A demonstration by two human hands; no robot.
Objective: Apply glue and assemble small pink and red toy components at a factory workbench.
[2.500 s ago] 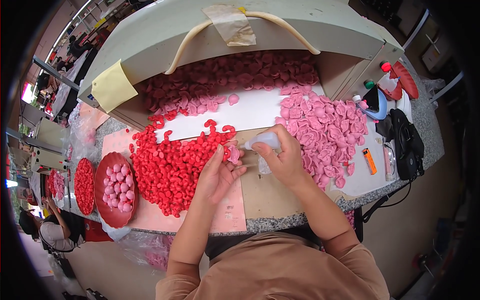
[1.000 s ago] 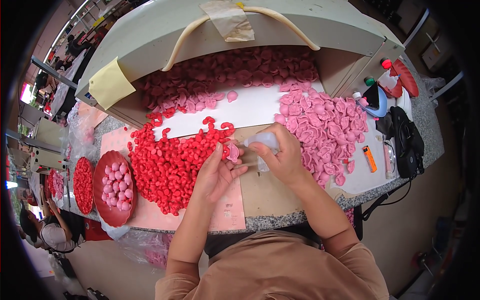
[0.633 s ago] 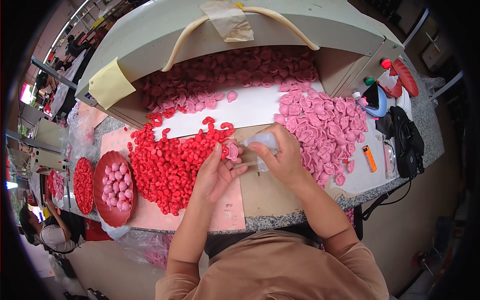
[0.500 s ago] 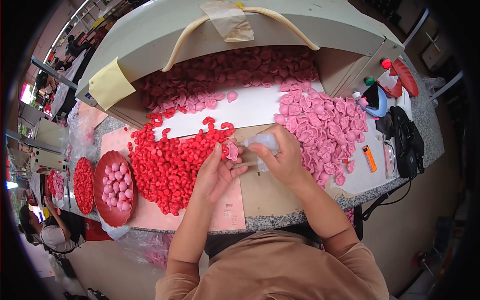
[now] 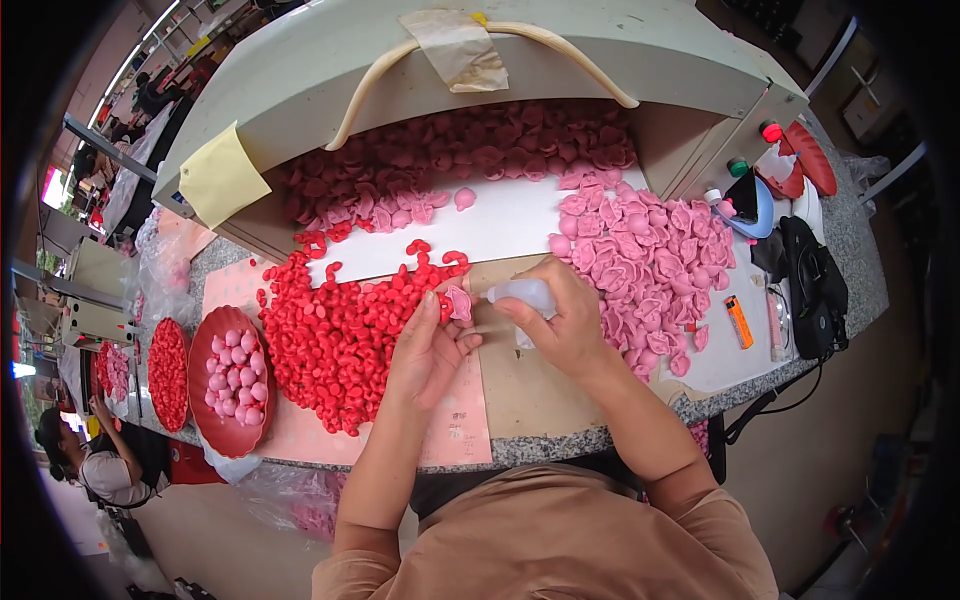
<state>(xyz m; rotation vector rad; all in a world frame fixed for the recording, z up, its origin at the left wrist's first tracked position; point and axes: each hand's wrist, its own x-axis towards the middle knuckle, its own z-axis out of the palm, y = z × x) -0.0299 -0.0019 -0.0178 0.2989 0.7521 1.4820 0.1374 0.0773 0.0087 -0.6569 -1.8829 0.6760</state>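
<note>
head view looks down on a speckled stone table [image 5: 560, 447] where the left hand [image 5: 428, 350] pinches a small pink petal-shaped piece [image 5: 460, 303] between thumb and fingertips, just beside a heap of bright red petal-shaped pieces [image 5: 350, 325]. the right hand [image 5: 560, 322] is clenched around a small translucent plastic squeeze bottle [image 5: 522, 293], its tip pointing at the held petal. a pile of pale pink petal-shaped pieces [image 5: 640, 265] lies right of that hand. a round red bowl of pink pieces [image 5: 232, 380] sits at the left.
</note>
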